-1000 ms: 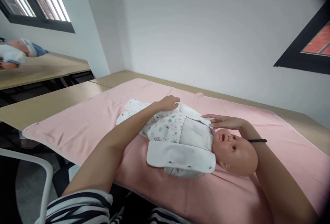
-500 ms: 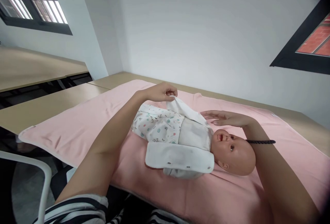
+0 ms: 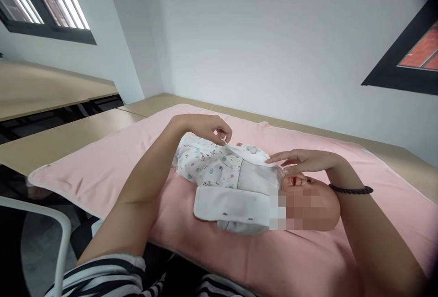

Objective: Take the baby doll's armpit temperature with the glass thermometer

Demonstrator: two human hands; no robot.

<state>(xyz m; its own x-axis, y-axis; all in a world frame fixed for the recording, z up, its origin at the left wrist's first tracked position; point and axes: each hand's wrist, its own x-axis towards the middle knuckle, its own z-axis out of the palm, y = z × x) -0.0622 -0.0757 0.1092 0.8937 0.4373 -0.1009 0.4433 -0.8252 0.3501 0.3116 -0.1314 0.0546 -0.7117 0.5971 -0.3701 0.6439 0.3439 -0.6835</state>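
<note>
A baby doll (image 3: 239, 183) lies on its back on a pink blanket (image 3: 112, 164), head to the right. It wears a white garment with small coloured prints. My left hand (image 3: 205, 128) reaches over the doll's belly and pinches the edge of the far white flap of the garment (image 3: 246, 151). My right hand (image 3: 301, 161) rests by the doll's neck, fingers curled on the same flap's collar end. A dark bead bracelet (image 3: 351, 190) circles my right wrist. The near flap (image 3: 232, 205) lies open toward me, with snaps showing.
The blanket covers a light wooden table (image 3: 68, 137) that runs to a white wall. Another table (image 3: 41, 91) stands at the left under a barred window (image 3: 44, 9). A white chair frame (image 3: 51, 224) is at the lower left. My striped sleeve (image 3: 102, 276) shows at the bottom.
My left hand lifted the far flap off the blanket and has brought it over the doll's chest. My right hand dropped from flat above the doll onto the collar. The garment's legs bunched up.
</note>
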